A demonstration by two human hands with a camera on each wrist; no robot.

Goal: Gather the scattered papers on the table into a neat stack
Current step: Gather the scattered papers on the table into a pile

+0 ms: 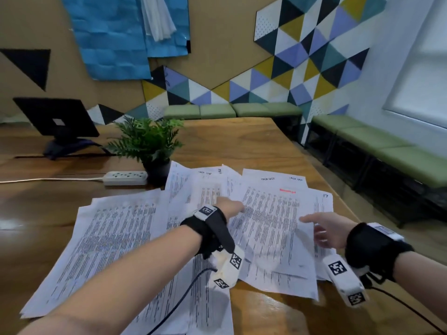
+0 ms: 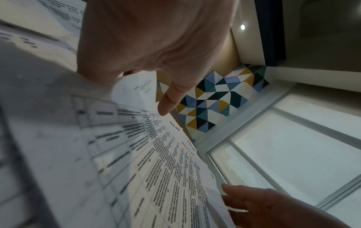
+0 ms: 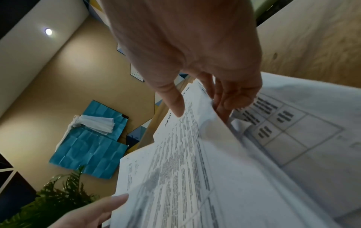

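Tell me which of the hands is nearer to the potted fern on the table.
Left. The left hand lies on the papers just in front of the potted fern; the right hand holds sheets farther off, toward the table's right edge.

A tan wall point(image 1: 217, 44) carries triangular panels point(image 1: 314, 56) in blue, mustard, teal, white and black, plus a creased blue sheet point(image 1: 108, 37). Green-cushioned benches point(image 1: 387, 146) run along two walls. A frosted window point(image 1: 423, 76) glows on the right. A ceiling spotlight point(image 2: 242, 27) shines overhead.
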